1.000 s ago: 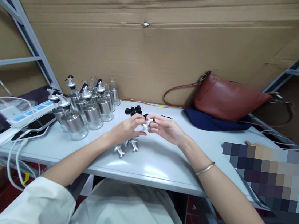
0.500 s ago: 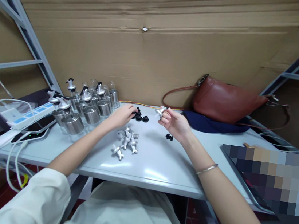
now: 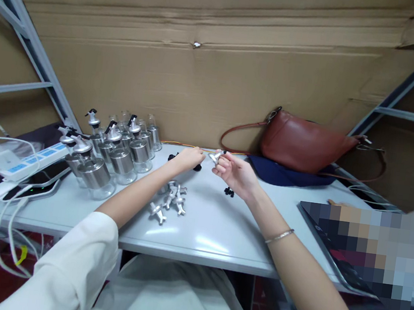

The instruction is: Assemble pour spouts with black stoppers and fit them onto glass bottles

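Note:
My right hand (image 3: 235, 173) pinches a small silver spout piece (image 3: 214, 157) above the grey table (image 3: 201, 225). My left hand (image 3: 188, 158) reaches to the back of the table, its fingers curled over a cluster of small black caps (image 3: 173, 158); what it grips is hidden. A loose pile of silver spout pieces (image 3: 169, 202) lies in front of both hands. A few small black parts (image 3: 229, 192) lie just below my right hand.
Several glass and steel dispenser bottles (image 3: 116, 148) stand at the back left. A power strip with white cables (image 3: 26, 164) lies at the left edge. A brown leather bag (image 3: 302, 143) on dark blue cloth sits at the back right. Cardboard lines the wall.
Both hands parted and moved toward the back of the table. My left hand reached onto the black caps, while my right kept the silver piece and lifted it.

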`<state>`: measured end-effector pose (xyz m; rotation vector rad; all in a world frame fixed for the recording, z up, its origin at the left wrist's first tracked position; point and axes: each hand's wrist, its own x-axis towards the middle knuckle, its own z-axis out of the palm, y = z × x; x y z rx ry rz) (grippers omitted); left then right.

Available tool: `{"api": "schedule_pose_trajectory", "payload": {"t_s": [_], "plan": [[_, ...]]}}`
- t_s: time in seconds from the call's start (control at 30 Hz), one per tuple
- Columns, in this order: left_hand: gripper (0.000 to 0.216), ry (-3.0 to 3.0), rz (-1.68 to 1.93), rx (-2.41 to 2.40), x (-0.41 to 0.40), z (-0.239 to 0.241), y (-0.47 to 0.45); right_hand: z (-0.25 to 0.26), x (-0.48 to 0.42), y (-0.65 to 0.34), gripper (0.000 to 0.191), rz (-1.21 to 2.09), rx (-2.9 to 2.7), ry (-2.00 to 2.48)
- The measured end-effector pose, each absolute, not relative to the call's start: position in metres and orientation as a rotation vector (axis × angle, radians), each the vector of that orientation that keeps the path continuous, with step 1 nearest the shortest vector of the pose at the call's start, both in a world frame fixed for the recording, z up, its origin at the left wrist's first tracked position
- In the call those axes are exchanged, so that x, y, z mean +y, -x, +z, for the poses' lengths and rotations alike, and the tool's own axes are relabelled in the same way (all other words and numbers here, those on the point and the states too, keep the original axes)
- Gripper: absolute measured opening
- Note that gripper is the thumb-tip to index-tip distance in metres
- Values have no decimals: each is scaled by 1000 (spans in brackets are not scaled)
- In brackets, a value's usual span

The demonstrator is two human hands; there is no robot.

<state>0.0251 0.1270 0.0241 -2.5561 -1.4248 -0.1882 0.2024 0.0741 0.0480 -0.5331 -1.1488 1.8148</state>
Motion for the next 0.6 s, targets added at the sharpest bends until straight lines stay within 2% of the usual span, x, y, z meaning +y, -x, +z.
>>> {"api": "schedule_pose_trajectory", "payload": {"t_s": [0.23, 0.4, 0.6], "plan": [[16, 2609, -395, -1462, 117, 34, -17, 49, 77, -206, 8, 1761, -1155, 515], [18, 2659, -669, -1487, 73, 43, -4, 48, 79, -210, 6, 1782, -1044, 486], [15, 2814, -1440, -1448, 29, 31, 3, 53, 68, -206, 14, 1794, -1084, 433]]}}
